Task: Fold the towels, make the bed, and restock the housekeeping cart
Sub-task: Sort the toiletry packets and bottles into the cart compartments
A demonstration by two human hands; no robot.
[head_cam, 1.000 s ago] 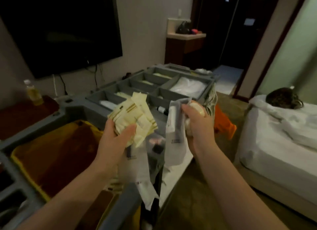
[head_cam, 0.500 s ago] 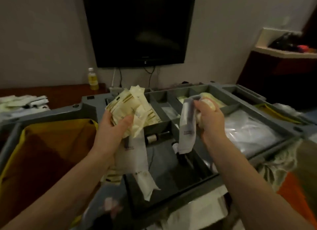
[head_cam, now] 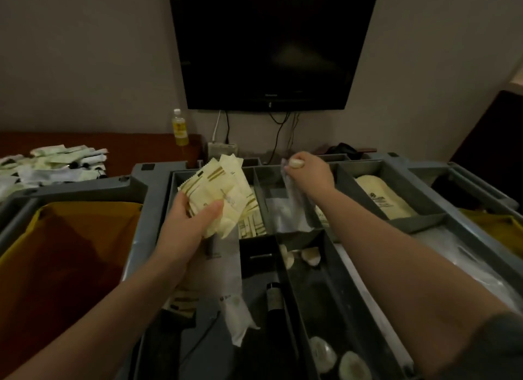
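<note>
One grey housekeeping cart (head_cam: 141, 210) is filling most of the view, its top tray split into compartments, with a yellow-lined linen bag (head_cam: 70, 252) hanging open at its left end and a dark television (head_cam: 271, 40) hanging on the wall behind. Past the cart's far left corner, a brown counter (head_cam: 127, 147) is carrying a scatter of loose packets (head_cam: 53, 164) and a small bottle (head_cam: 179, 127). The left hand (head_cam: 192, 221) is gripping a fanned stack of cream sachets (head_cam: 218, 190) over the far left compartment, thumb pressing across the front, while a long frosted sleeve (head_cam: 229, 266) is dangling beneath it toward the near edge. The right hand (head_cam: 308, 173) is reaching over the far middle compartment, its fingers curling round a clear sleeve (head_cam: 294, 198) and a small pale round item (head_cam: 295, 163); what that item is I cannot tell. The restocking looks to be under way, with some compartments already holding stock. The sachets are likely light, thin and slick, so a fanned stack will probably be sliding apart unless it is being squeezed across its middle. The sleeves seem limp, best pinched at a sealed end and lowered in, not dropped.
</note>
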